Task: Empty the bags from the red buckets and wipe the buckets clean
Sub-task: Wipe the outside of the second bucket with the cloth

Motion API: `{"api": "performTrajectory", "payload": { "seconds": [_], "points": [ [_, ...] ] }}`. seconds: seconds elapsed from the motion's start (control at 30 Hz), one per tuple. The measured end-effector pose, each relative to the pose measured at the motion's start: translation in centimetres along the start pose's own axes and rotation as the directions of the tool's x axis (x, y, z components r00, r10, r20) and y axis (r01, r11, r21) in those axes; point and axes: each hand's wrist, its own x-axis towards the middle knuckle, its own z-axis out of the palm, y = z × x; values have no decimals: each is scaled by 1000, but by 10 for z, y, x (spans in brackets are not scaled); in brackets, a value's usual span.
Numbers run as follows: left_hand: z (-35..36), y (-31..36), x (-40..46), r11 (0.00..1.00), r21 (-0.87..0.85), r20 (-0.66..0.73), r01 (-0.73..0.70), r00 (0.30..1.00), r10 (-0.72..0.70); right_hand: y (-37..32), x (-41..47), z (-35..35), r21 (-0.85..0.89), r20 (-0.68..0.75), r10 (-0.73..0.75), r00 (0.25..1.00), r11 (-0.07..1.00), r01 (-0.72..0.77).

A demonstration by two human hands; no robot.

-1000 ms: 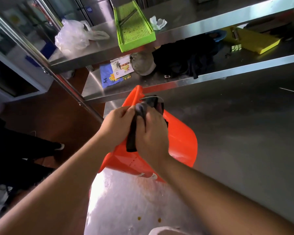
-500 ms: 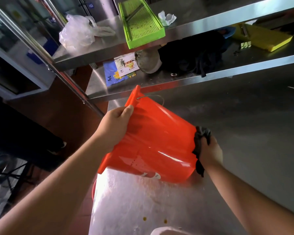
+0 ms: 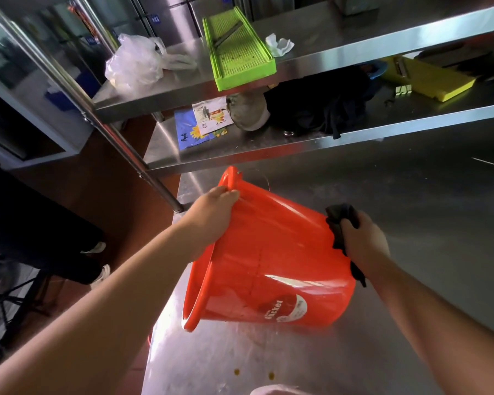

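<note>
The scene is seen from a single head-worn wide-angle view, aimed forward and down, close over the steel counter; the two-tier shelf is taken in beyond, the floor at left

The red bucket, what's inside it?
You can't see inside. The red bucket lies tipped on the steel table, mouth facing left and away. Only its outside shows, with the left hand gripping the rim.

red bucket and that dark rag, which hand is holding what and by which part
The left hand grips the red bucket by its rim, near the handle lug. The right hand grips the dark cloth, bunched, against the bucket's base end.
</note>
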Motion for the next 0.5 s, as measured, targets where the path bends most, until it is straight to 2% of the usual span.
{"api": "performTrajectory", "payload": {
  "seconds": [0.07,0.17,0.23,0.3,0.37,0.5],
  "points": [
    [2,-5,-3,998,33,-45,-60,997,61,-14,-11,0,-64,7,-75,997,995,76],
    [9,-3,-5,999,-42,7,34,999,-34,-51,-39,5,-113,3,-259,966,959,258],
    [18,3,-6,998,-45,19,47,999,-46,-87,-65,13,-60,-19,-448,894,893,446],
    [25,8,-2,1000,4,-39,-12,999,12,-122,-92,28,-15,-52,-608,792,794,608],
    [27,11,3,998,40,-67,-52,996,55,-139,-112,44,-23,-53,-671,740,741,671],
    [14,9,9,997,-41,-91,64,994,-67,-105,-120,55,-224,-20,-757,653,640,735]
  ]
}}
